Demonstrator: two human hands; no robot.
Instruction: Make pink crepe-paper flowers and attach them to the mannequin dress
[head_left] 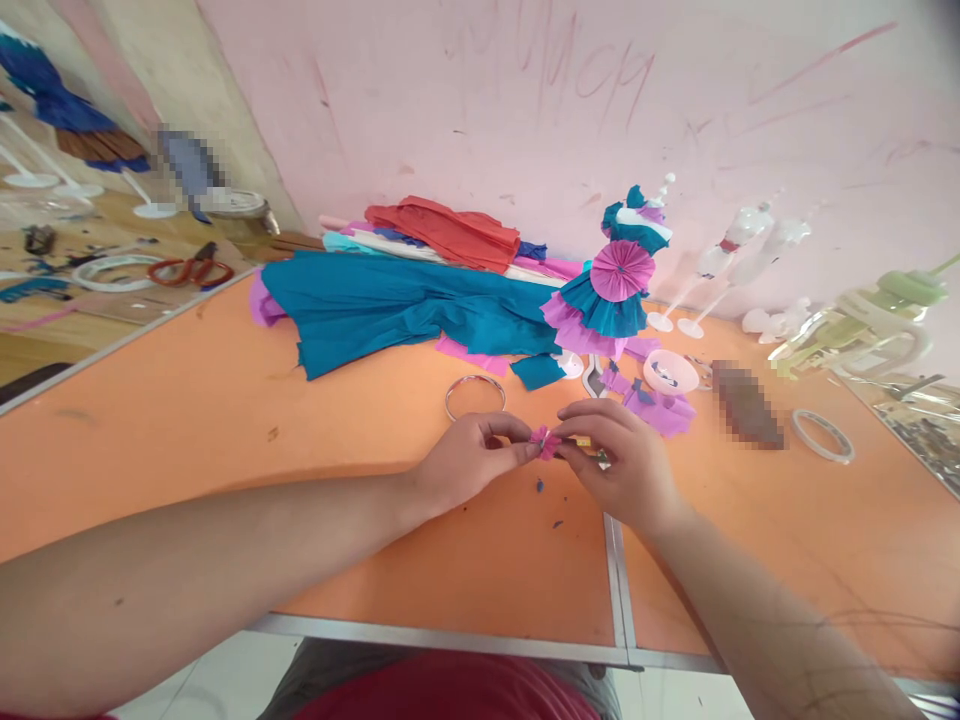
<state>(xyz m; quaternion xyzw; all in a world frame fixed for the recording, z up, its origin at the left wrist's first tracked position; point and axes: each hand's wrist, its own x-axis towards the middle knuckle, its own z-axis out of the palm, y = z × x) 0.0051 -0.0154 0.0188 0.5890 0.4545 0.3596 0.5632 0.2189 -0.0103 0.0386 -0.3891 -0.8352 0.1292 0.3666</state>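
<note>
A small pink pleated paper rosette (544,443) is pinched between my two hands above the orange table. My left hand (472,458) grips its left edge with thumb and forefinger. From the right, my right hand (630,462) closes thumb and fingers on the other edge. Something thin and dark with a yellow patch shows behind the right fingers; I cannot make out what it is. Just beyond the left hand lies a thin shiny ring (447,402). Farther back stands a small dress form in a teal and purple paper dress (589,300), with a larger pink rosette (622,268) on its front.
Teal crepe paper (375,305) and a folded red piece (442,232) lie along the wall. Purple scraps (667,412), a pink bowl (670,372) and a white tape roll (844,449) are on the right. Orange-handled scissors (191,270) rest on the left table.
</note>
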